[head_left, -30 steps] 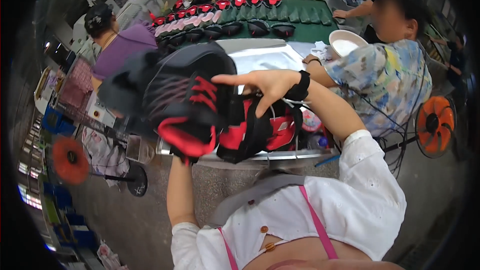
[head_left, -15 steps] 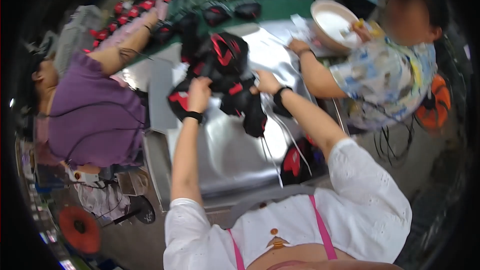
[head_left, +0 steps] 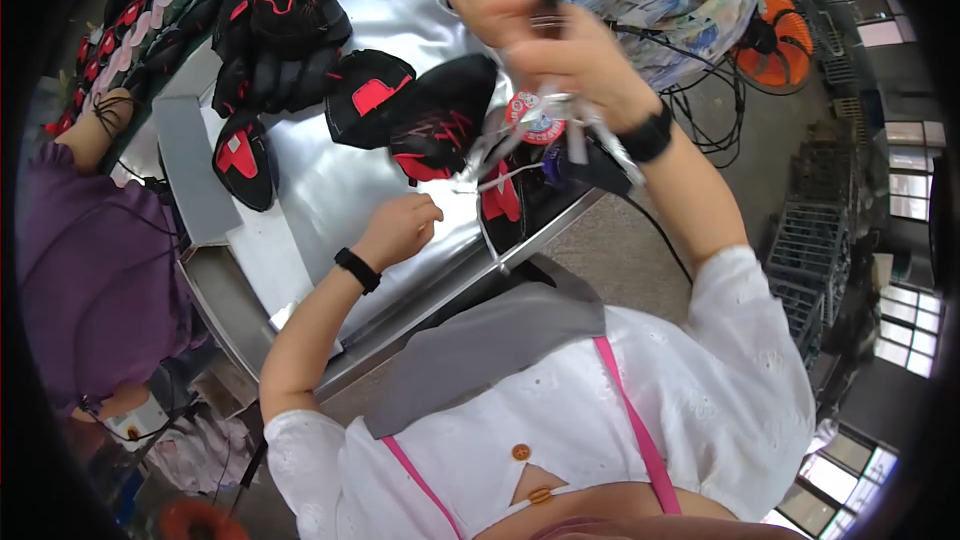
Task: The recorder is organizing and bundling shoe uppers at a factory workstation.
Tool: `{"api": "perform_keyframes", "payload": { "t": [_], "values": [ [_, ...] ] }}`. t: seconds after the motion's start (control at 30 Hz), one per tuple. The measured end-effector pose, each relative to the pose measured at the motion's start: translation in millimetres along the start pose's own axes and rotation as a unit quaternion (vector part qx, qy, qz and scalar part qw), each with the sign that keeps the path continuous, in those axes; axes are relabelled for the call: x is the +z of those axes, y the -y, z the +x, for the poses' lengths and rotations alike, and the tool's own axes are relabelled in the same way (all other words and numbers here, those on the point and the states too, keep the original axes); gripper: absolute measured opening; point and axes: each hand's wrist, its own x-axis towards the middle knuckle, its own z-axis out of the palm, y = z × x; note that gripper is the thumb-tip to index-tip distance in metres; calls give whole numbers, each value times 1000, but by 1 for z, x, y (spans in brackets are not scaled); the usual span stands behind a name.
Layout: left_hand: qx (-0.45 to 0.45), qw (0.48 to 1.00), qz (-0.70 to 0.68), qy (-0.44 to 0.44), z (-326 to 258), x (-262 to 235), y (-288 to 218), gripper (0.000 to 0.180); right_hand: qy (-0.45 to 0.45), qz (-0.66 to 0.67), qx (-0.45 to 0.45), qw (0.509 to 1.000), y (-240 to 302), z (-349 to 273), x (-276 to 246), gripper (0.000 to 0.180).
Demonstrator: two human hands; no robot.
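Observation:
My right hand (head_left: 590,65) is raised over the table's right edge, blurred by motion. Its fingers are closed round a thing with a dark upper end (head_left: 547,15); I cannot make out its kind. Just below are shiny, clear-looking strips and a round red label (head_left: 530,118). My left hand (head_left: 400,227) hovers low over the metal tabletop (head_left: 320,200), fingers curled, with nothing seen in it. Between and beyond my hands lie black shoe uppers with red parts, one patterned with red zigzags (head_left: 432,130), another with a red patch (head_left: 372,95).
More black uppers (head_left: 290,25) are heaped farther back, and one upper (head_left: 245,160) lies at left by a grey board (head_left: 185,175). A black-and-red piece (head_left: 503,205) sits at the near right edge. A co-worker's arm (head_left: 475,0) reaches over the far side; another person in purple (head_left: 90,250) is left.
Both my hands have let go of the black uppers. The right has moved up and right and closed on something; the left has drawn back nearer me. My view has swung right.

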Motion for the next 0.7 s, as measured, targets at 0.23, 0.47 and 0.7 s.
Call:
{"api": "perform_keyframes", "payload": {
  "t": [0.23,0.47,0.7],
  "values": [
    [71,983,14,170,47,50,3,80,-34,273,-159,948,29,-146,-42,46],
    [170,972,133,95,50,77,1,63,-313,-90,159,932,-23,-352,-67,68],
    [12,983,-180,-28,33,7,58,14,-669,-126,479,554,-200,-692,-67,29]
  ]
}}
